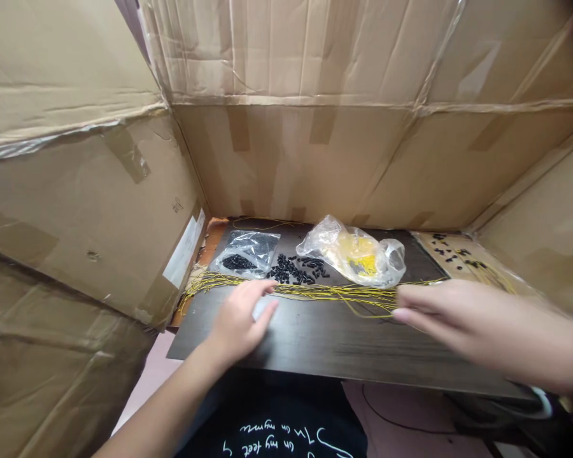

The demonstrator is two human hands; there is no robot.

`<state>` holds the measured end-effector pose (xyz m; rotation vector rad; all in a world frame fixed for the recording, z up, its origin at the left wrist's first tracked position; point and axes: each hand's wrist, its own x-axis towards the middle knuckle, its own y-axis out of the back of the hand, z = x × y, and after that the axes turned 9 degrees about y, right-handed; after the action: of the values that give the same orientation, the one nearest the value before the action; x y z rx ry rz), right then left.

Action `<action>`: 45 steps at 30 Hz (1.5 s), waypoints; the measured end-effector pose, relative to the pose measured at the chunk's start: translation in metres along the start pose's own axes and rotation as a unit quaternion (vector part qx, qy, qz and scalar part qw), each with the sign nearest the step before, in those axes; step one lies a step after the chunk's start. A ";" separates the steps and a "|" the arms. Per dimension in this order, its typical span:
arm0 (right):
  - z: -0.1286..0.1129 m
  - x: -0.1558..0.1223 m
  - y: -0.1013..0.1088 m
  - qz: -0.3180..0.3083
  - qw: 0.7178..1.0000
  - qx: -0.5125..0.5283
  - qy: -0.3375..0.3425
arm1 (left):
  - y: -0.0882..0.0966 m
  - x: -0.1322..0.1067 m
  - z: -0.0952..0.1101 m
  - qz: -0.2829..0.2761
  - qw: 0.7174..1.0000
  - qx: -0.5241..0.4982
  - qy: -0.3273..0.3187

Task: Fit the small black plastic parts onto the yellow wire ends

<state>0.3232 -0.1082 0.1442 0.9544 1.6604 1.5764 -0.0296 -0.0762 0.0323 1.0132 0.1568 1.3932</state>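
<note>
A long bundle of thin yellow wires (315,291) lies across a dark board (325,346). My left hand (241,318) rests on the board at the bundle's left part, fingers stretched toward the wires, holding nothing that I can see. My right hand (453,318) reaches in from the right with its fingers pressed together at the bundle, pinching a loop of yellow wire (370,312). Behind the wires lies a heap of small black parts (298,270).
A clear bag with black parts (248,253) and a crumpled clear bag with yellow parts (358,253) lie at the back. More black pieces sit on cardboard (453,254) at the right. Taped cardboard walls (315,159) enclose the board on three sides.
</note>
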 end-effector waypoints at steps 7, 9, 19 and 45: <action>-0.083 0.089 -0.016 -0.043 0.983 0.062 0.168 | -0.015 0.002 0.038 -0.078 0.991 -0.104 -0.043; -0.079 0.108 -0.025 -0.028 0.980 0.093 0.176 | -0.016 0.010 0.027 -0.060 0.993 -0.104 0.005; -0.013 0.163 -0.124 0.168 0.951 0.227 0.128 | -0.019 0.053 -0.042 -0.135 0.982 -0.040 0.125; -0.014 0.176 -0.190 0.360 0.901 0.205 0.130 | -0.066 0.079 -0.062 -0.052 0.998 -0.007 -0.039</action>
<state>0.2054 0.0322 -0.0399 1.8029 2.0057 1.9083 -0.0014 0.0321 -0.0119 1.0313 0.1410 1.2569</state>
